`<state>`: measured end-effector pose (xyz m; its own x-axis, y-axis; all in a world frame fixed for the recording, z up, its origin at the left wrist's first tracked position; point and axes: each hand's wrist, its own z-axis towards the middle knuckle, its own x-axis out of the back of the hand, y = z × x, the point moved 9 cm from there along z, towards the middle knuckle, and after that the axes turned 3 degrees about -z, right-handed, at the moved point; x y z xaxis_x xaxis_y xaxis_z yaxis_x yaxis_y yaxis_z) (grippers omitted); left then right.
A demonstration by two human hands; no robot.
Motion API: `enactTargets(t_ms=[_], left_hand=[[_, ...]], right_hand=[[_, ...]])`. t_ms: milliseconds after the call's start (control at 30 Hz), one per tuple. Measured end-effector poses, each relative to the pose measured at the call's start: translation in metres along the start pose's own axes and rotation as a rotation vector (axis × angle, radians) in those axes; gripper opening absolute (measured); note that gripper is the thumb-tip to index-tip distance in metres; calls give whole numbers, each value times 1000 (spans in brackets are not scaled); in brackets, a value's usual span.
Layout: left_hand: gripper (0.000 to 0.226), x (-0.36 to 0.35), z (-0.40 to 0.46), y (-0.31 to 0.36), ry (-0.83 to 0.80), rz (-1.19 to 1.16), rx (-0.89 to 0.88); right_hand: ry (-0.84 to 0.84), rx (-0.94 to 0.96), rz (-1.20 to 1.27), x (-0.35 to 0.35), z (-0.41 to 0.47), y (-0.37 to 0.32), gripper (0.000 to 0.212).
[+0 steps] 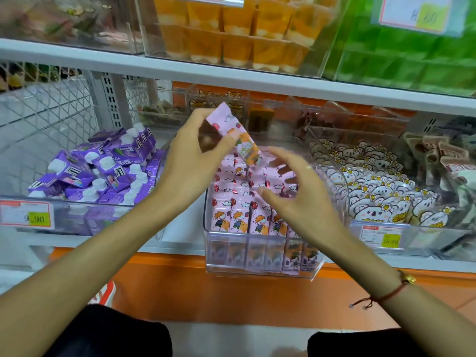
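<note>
Left hand [192, 161]: thumb and fingers pinch one pink packet [230, 121], tilted, raised above the bin.
Right hand [301, 199]: fingers spread, holding nothing, over the stacked packets [242, 217] below my left grip.
Clear bin [260, 273]: front row upright, middle jumbled.
Progress: partway, I judge; the held packet is not yet slotted in.

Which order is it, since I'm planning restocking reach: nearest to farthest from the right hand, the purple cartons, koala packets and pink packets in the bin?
1. Pink packets, in the middle bin, right beneath the right hand.
2. Koala packets, close by on its right side.
3. Purple cartons, far left, beyond the left hand.
</note>
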<state>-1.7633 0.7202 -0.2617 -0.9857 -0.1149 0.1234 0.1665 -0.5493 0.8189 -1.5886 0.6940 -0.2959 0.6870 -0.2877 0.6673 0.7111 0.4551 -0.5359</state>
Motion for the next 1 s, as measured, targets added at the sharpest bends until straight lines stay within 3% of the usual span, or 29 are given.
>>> enactTargets(t_ms=[133, 233, 433, 600, 767, 900, 1000], left_hand=[[30, 3, 8, -5, -14, 50, -51], [29, -7, 16, -15, -102, 238, -49], [31, -25, 36, -35, -432, 549, -30], [33, -52, 53, -32, -508, 928, -216], [44, -80, 58, -57, -578, 1153, -218], [34, -91, 57, -70, -705, 1211, -212], [29, -85, 56, -58, -681, 1138, -244]], right_hand=[[-264, -4, -272, -29, -5, 20, 53], [-349, 0, -399, -38, -8, 23, 53], [-367, 7, -407, -38, -7, 25, 52], [-362, 11, -412, -39, -5, 26, 51], [-359, 18, -408, -40, -6, 26, 50], [-351, 20, -403, -38, -5, 26, 49], [-362, 26, -407, -38, -6, 25, 50]])
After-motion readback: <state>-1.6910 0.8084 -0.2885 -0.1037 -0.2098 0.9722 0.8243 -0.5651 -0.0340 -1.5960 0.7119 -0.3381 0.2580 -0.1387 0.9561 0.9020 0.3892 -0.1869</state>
